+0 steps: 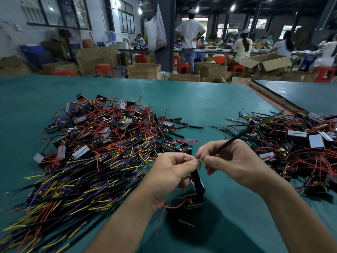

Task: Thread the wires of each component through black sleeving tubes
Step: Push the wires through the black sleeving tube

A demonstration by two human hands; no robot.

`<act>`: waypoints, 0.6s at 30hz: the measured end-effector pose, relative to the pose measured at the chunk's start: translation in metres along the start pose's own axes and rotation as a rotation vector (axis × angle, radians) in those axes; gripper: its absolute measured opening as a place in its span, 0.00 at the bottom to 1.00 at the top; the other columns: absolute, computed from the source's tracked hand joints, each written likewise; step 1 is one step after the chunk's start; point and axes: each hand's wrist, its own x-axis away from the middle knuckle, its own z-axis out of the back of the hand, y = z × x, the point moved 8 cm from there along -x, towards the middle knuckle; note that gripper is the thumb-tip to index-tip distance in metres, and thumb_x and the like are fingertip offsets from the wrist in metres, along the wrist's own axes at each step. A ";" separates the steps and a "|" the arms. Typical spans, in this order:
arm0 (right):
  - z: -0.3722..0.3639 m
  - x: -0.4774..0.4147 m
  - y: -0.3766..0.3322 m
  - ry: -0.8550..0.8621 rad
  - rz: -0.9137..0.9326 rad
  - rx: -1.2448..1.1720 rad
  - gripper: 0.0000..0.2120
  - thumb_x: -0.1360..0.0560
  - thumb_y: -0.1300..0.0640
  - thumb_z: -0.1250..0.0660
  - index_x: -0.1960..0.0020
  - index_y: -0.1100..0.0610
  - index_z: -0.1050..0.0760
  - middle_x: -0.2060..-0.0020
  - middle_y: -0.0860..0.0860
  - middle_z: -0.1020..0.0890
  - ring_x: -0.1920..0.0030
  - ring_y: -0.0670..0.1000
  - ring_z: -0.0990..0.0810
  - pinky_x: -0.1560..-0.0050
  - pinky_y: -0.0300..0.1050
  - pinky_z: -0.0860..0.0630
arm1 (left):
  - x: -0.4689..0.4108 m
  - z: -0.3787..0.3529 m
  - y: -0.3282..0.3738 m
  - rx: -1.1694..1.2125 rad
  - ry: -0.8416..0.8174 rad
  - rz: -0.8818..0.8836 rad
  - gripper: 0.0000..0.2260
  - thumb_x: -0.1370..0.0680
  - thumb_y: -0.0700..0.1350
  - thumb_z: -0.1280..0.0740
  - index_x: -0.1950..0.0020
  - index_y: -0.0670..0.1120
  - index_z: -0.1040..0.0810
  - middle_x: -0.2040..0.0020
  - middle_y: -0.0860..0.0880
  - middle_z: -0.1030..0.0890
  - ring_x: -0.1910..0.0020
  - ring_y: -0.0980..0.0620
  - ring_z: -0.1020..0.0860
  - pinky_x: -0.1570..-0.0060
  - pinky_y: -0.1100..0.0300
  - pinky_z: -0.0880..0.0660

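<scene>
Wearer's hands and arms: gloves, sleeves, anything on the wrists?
Nothing worn. The left hand and right hand are bare: no gloves, rings, watch or wristband in view. The forearms are uncovered down to the frame edge, with no sleeve cuff showing.

**Green table bearing two heaps**

A green-topped table [209,99] is carrying a large heap of components [109,136] on its left side, their red, yellow, blue and black wires tangling together. A second heap [295,143] is lying on the right, well apart. Short black sleeving tubes [179,125] are lying loose between them, just beside the left heap.
</scene>
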 end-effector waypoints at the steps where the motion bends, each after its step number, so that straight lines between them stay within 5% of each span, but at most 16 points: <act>1: 0.001 0.000 0.001 0.006 -0.002 -0.009 0.09 0.26 0.69 0.32 0.61 0.59 0.19 0.64 0.61 0.18 0.67 0.49 0.21 0.63 0.39 0.22 | 0.000 0.000 -0.001 0.018 -0.006 0.015 0.08 0.23 0.38 0.32 0.62 0.44 0.20 0.76 0.50 0.31 0.79 0.57 0.32 0.77 0.67 0.34; 9: -0.001 0.001 0.014 -0.054 -0.140 -0.193 0.02 0.28 0.59 0.28 0.59 0.56 0.19 0.67 0.53 0.20 0.70 0.48 0.25 0.63 0.42 0.22 | 0.000 -0.006 0.002 0.027 -0.054 -0.028 0.06 0.23 0.39 0.33 0.60 0.43 0.20 0.69 0.46 0.26 0.78 0.57 0.31 0.77 0.67 0.34; 13: -0.005 0.003 0.019 -0.116 -0.228 -0.332 0.01 0.30 0.61 0.30 0.60 0.58 0.21 0.66 0.56 0.23 0.69 0.49 0.26 0.64 0.42 0.22 | 0.000 -0.010 -0.001 0.030 -0.096 -0.010 0.08 0.22 0.39 0.33 0.61 0.46 0.20 0.73 0.51 0.26 0.78 0.57 0.30 0.76 0.67 0.33; 18: -0.007 0.004 0.017 -0.143 -0.218 -0.375 0.02 0.30 0.64 0.32 0.58 0.60 0.21 0.65 0.55 0.22 0.64 0.53 0.26 0.64 0.43 0.22 | 0.002 -0.015 -0.002 0.080 -0.151 0.037 0.05 0.22 0.40 0.34 0.56 0.42 0.20 0.66 0.42 0.26 0.77 0.56 0.30 0.76 0.67 0.33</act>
